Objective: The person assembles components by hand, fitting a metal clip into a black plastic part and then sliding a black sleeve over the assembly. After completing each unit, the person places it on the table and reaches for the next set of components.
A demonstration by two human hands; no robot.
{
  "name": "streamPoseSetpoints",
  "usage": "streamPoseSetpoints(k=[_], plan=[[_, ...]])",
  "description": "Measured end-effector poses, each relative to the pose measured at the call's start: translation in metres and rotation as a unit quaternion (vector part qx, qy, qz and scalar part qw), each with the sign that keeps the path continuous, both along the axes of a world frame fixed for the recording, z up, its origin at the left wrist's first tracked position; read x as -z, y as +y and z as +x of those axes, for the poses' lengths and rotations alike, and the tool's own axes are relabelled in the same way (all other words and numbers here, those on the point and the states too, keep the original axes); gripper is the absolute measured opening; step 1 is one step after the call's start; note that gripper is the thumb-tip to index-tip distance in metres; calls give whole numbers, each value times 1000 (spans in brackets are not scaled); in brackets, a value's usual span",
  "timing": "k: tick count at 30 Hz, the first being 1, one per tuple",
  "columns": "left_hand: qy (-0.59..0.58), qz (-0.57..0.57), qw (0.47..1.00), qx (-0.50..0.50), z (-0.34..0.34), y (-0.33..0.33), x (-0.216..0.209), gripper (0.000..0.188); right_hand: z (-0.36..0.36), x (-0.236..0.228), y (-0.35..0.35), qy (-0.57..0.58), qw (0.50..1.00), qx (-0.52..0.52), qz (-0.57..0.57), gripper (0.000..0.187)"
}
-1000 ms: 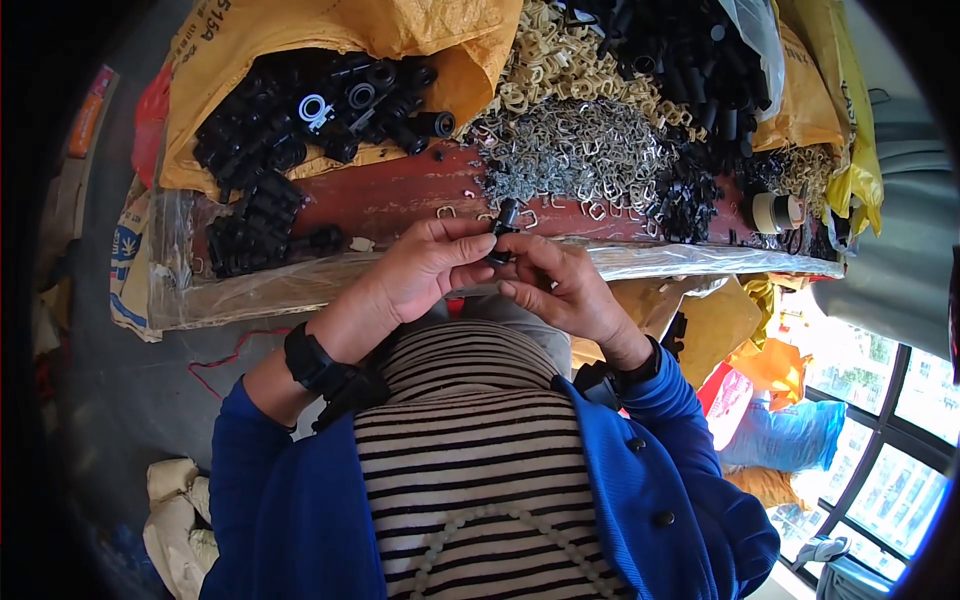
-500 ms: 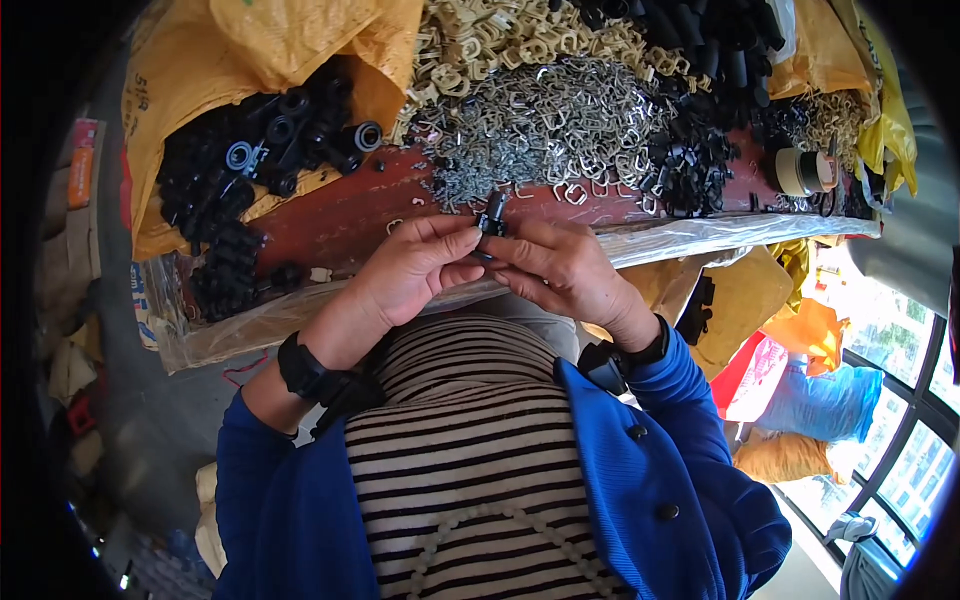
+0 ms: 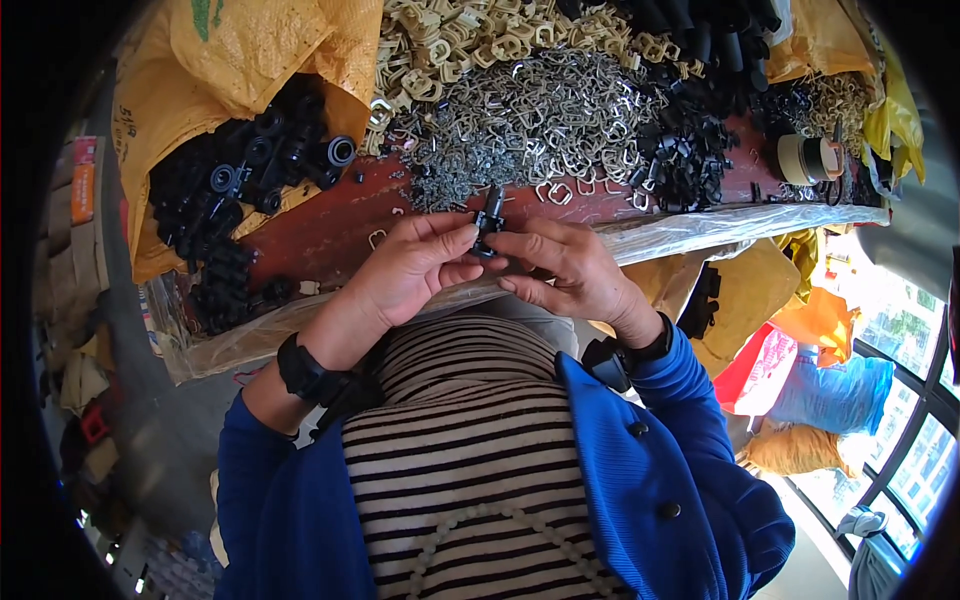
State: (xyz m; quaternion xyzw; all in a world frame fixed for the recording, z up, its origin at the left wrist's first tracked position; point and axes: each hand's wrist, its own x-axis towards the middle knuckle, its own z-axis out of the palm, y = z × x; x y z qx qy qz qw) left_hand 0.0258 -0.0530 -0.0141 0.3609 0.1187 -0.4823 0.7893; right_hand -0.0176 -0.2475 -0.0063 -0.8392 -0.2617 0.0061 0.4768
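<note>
Over the near edge of the table, my left hand [image 3: 408, 258] pinches a small black plastic part [image 3: 489, 222] between thumb and fingers. A dark cylindrical stem on the part points up and away from me. My right hand [image 3: 572, 268] is at its right side, the index fingertip at or against the part. Its thumb is spread from the index finger below, and I see nothing gripped between them. Beyond my hands lies a heap of small metal clips [image 3: 560, 115], with smaller grey metal pieces [image 3: 455, 172] at its near left.
A yellow woven sack [image 3: 240, 60] spills black fittings [image 3: 215, 185] at the left. Cream plastic clips [image 3: 470, 35] are heaped at the back, black pieces [image 3: 688, 160] right of the metal. A tape roll [image 3: 800, 167] stands far right. Plastic film [image 3: 690, 238] covers the table's front edge.
My right thumb and index finger have spread apart, and the thumb has moved off the black part. My left hand still holds it. The view has shifted slightly.
</note>
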Motion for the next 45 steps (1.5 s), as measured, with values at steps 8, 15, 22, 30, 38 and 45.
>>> streamPoseSetpoints(k=[8, 15, 22, 30, 38, 45], plan=[[-41, -23, 999, 18, -6, 18, -7, 23, 28, 6, -30, -68, 909, 282, -298, 21], [-64, -46, 997, -18, -17, 46, -12, 22, 33, 20, -34, -104, 887, 304, -332, 11], [-81, -69, 994, -35, -23, 66, -9, 24, 32, 4, -29, 71, 929, 350, -102, 18], [-99, -49, 993, -48, -20, 51, -14, 21, 18, -4, 2, 260, 890, 263, 266, 20], [-99, -20, 994, -34, -11, 22, -11, 22, 23, 8, -23, 38, 932, 347, -95, 17], [-109, -46, 992, -51, -2, -13, -4, 25, 9, 15, -18, 225, 906, 205, 295, 12]])
